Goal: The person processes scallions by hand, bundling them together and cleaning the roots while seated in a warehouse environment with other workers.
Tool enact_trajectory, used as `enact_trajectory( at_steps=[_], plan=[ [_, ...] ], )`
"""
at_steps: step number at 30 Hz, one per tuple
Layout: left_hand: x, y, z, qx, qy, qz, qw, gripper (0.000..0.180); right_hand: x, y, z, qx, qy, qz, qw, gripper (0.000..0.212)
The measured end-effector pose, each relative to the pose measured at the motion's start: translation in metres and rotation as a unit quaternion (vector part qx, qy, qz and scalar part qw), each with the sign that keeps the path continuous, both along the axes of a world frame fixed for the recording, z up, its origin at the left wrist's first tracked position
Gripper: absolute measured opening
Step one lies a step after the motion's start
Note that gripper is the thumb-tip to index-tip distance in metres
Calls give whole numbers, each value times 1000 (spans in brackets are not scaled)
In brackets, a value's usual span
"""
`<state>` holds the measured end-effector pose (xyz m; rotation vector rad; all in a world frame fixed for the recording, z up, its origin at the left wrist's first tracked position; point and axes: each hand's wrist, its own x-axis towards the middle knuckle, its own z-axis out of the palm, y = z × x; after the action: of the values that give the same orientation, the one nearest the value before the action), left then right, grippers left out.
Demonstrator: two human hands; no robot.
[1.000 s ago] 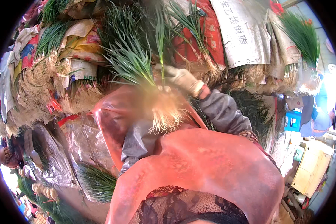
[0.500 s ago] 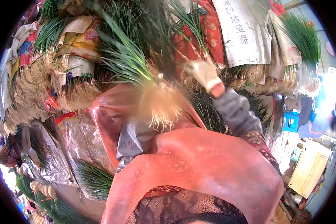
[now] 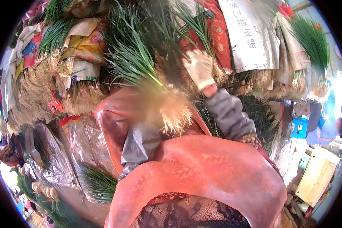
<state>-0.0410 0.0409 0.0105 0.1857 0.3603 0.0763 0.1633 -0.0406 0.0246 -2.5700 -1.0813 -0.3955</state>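
Observation:
A bunch of green onions hangs slantwise in front of me, its leaves toward the upper left and its pale roots toward my lap. Around its lower stems is my left hand, closed but badly blurred by something smeared in that part of the picture. My right hand, in a cream glove, reaches forward with its fingers stretched out and a little apart. Beneath its fingertips are loose green onion stalks lying against a red woven sack. Nothing shows gripped in that hand.
More green onions with hanging roots are heaped at the left, partly covered by sacks. A white woven sack covers others at the right. My orange apron spreads over my lap. A blue stool stands far right.
My right hand has moved slightly left and its blurred fingers now show spread. The bunch in my left hand has shifted a little to the right and down.

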Motion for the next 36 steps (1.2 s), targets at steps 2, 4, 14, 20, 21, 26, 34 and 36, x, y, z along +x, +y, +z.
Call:
enact_trajectory(
  at_steps=[2, 4, 14, 20, 21, 26, 34, 36],
  plan=[
    [1, -4, 14, 39, -13, -16, 999, 48, 28, 21, -13, -90, -62, -8, 994, 29],
    [2, -8, 15, 40, 17, -11, 999, 44, 67, 35, -65, -207, -86, -2, 975, 23],
    [-2, -11, 6, 1, 47, -10, 999, 33, -26, -19, -22, 134, 541, 380, 738, 32],
    [9, -9, 5, 75, 84, -8, 994, 29, -34, -13, -21, 161, 571, 111, 797, 17],
    [10, -9, 6, 81, 114, 0, 990, 29, -41, -9, -14, 89, 443, 82, 888, 16],
    [20, -21, 70, -23, 33, -56, 998, 30, -54, -4, -45, 152, 372, -40, 915, 13],
    [-61, 10, -49, -175, -22, 68, 982, 29, -49, -47, -110, 83, 291, -167, 938, 24],
    [-47, 13, 2, -84, -32, 24, 996, 27, -51, -112, -166, -258, 178, 36, 949, 15]
  ],
)
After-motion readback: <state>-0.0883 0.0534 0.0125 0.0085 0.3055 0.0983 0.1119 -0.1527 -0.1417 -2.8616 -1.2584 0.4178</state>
